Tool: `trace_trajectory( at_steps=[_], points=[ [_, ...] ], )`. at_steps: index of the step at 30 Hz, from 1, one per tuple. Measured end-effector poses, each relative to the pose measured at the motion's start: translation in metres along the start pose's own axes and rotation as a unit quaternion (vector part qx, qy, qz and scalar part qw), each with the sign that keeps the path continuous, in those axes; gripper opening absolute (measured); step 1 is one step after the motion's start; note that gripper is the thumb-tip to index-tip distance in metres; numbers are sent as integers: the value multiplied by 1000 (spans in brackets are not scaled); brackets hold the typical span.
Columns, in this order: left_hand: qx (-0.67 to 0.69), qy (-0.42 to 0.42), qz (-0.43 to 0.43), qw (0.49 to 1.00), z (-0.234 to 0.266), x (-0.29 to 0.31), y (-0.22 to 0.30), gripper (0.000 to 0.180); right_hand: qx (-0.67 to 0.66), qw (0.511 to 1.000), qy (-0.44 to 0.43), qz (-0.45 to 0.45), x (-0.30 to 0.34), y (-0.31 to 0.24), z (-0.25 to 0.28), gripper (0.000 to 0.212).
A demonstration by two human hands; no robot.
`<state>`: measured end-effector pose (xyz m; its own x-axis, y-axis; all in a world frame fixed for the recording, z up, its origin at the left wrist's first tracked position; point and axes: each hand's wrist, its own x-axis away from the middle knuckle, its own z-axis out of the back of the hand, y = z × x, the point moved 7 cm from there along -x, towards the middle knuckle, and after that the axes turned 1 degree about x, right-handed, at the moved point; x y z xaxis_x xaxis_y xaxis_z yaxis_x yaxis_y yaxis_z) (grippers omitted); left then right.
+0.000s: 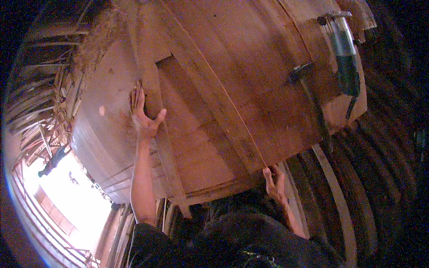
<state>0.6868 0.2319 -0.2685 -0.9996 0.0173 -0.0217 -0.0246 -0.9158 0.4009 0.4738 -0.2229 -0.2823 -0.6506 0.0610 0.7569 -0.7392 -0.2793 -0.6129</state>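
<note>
Plywood sheet spans bench | left hand spread flat on wooden strip | right hand curls over near edge; grip unclear | keep strip pressed flush.

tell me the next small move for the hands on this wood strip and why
Probably press the left hand down harder before anything else. It lies flat on the far end of the long wooden strip on the workbench, while the right hand pinches a thin line at the near edge. The strip looks loose and overhangs the edge, so steadying it comes first.
</note>
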Motion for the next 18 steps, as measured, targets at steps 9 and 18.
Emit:
trace_trajectory(
  at_steps=[9,18],
  points=[
    [16,-1,-4,1000,-3,-3,4,99,1,1000,-7,3,-3,-8,5,41],
    [-7,6,-19,1000,-10,-8,4,100,22,1000,-4,-12,-12,8,14,49]
  ],
)
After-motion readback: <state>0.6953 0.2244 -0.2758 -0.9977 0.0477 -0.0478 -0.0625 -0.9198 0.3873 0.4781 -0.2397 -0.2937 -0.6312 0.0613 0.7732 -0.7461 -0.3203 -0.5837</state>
